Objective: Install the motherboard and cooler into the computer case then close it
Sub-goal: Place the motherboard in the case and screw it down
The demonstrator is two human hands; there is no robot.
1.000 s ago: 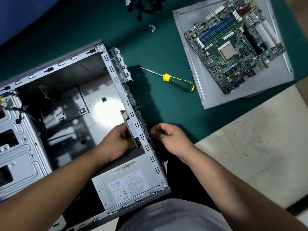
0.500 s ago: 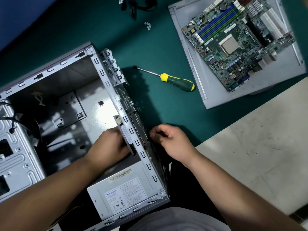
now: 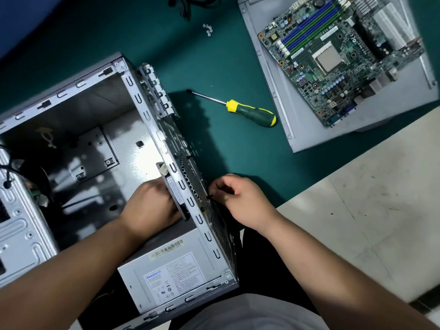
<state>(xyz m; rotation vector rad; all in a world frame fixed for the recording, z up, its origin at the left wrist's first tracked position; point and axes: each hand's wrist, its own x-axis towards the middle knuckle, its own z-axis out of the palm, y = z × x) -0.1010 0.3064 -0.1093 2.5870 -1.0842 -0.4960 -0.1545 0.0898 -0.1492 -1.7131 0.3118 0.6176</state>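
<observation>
- Green mat (image 3: 214,55) carries the open grey metal computer case (image 3: 71,139).
- Left hand (image 3: 152,206) inside it holds a flat part against its rear wall; right hand (image 3: 240,201) pinches outside.
- Green motherboard (image 3: 338,58) lies well right of the case, on a grey panel (image 3: 309,129).

light: even overhead | glare: case floor (image 3: 145,158) (bright) | edges: warped, soft

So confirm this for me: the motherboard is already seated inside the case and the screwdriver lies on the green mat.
Not quite. The head view shows the motherboard still outside the case, lying on the grey panel. The screwdriver does lie on the green mat.
</observation>
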